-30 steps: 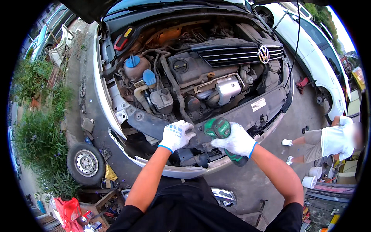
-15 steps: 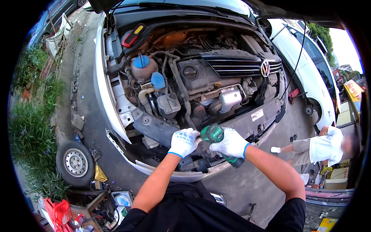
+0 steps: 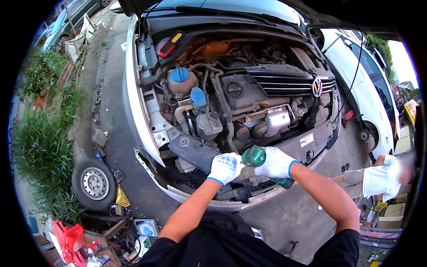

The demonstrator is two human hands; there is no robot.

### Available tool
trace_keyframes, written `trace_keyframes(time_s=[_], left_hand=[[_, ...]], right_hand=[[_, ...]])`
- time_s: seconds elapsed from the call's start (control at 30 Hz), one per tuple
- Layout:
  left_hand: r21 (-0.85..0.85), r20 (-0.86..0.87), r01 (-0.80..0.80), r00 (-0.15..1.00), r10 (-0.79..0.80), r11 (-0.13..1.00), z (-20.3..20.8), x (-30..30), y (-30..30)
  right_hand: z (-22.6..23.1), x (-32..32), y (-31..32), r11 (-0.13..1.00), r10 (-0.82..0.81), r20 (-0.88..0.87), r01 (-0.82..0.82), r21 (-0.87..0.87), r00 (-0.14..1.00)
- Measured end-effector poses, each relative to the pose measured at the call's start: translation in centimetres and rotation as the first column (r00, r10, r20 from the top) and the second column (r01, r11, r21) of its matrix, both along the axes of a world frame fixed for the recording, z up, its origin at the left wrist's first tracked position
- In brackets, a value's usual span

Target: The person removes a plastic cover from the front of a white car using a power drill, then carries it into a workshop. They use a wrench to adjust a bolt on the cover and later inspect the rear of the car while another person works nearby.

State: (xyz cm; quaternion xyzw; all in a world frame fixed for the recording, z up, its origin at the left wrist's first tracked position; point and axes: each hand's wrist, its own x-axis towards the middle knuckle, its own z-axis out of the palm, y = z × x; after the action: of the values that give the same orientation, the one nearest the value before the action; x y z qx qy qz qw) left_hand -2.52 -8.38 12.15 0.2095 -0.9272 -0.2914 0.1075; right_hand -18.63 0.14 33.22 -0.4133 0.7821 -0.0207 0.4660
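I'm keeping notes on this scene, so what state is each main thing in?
Left hand: gloved, at the drill's nose
Right hand: gloved, gripping the drill
Green power drill: held; running or not, unclear
Grille: detached, lying across the engine
Blue coolant cap: fitted
Oil filler cap: in place
Steel wheel: unmounted, on the ground

Left hand [image 3: 226,167]: whether it grips anything cannot be told.
Green drill [image 3: 254,156]: handle mostly hidden inside the right hand [image 3: 274,163]; its tip, by the left hand, too small to make out.
Chrome piece [image 3: 257,233]: below both hands, mostly covered by the black shirt [image 3: 213,242].
White label [image 3: 307,140]: right of the right hand, print too small to read.
Co-worker [image 3: 378,180]: well right of the right hand, head blurred.
Raised hood [image 3: 338,29]: beyond both hands, cut off above.
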Motion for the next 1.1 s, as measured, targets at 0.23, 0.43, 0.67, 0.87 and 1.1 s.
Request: trace_keyframes(time_s=[0.23,0.43,0.67,0.87,1.1], left_hand=[[0.000,0.050,0.103,0.993,-0.103,0.995,0.3,-0.2,0.0],[-0.012,0.034,0.148,0.988,-0.148,0.989,-0.1,-1.1,-0.1],[-0.105,0.066,0.203,0.978,-0.197,0.973,0.8,-1.4,-0.5],[0.329,0.083,-0.075,0.995,0.050,0.941,3.5,-0.2,-0.6],[0.997,-0.010,0.029,0.968,0.251,-0.071,1.7,4.5,-0.2]], right_hand=[[-0.5,-0.3,1.4,0.990,0.050,-0.039,-0.055,-0.127,0.998],[0.1,-0.5,2.1,0.992,-0.045,0.013,0.047,-0.114,0.999],[-0.3,-1.2,4.8,0.961,-0.122,0.020,0.123,-0.249,0.992],[2.4,-0.5,8.5,0.926,-0.335,0.177,0.359,-0.121,0.925],[-1.8,0.8,11.3,0.953,-0.270,0.086,0.279,-0.122,0.959]])
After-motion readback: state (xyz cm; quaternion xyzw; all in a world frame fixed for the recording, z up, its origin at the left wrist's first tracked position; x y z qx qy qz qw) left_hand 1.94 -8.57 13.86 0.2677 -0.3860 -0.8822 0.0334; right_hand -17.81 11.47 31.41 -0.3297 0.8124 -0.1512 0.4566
